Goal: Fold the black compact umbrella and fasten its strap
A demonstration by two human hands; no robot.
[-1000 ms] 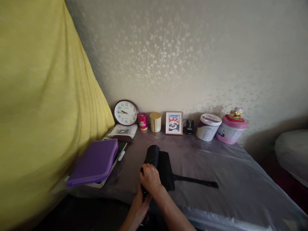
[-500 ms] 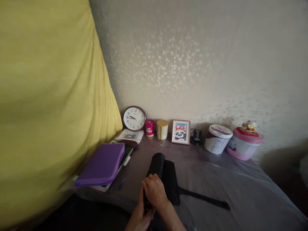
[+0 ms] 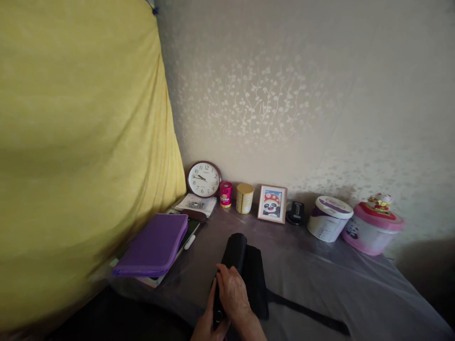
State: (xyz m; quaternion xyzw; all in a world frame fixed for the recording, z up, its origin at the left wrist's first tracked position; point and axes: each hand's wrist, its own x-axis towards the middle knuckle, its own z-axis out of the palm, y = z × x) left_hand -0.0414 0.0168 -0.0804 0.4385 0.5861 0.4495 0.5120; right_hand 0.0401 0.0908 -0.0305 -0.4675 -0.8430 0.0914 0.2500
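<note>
A black fabric roll (image 3: pixel 235 250) lies near the front of the cloth-covered table. Its flat, unrolled part (image 3: pixel 256 279) spreads to the right, and a thin black strap (image 3: pixel 313 310) trails from it. My right hand (image 3: pixel 232 292) is closed over the top of the roll, fingers curled against it. From the left and below, my left hand (image 3: pixel 210 317) grips the near end of the same roll, its thumb by a dark round end. What is wrapped inside the roll, if anything, is hidden.
A purple zip folder (image 3: pixel 151 244) rests on papers at left, beside a yellow curtain (image 3: pixel 88 142). Along the wall stand a clock (image 3: pixel 204 179), a pink can (image 3: pixel 225 194), a yellow-lidded can (image 3: pixel 244 199), a panda picture frame (image 3: pixel 272 203), a black hole punch-like object (image 3: pixel 295 213) and two tubs (image 3: pixel 329 220).
The whole view has shifted slightly, so the table things appear lower and further right. Both hands stay on the black roll; the right hand's fingers have shifted a little on it.
</note>
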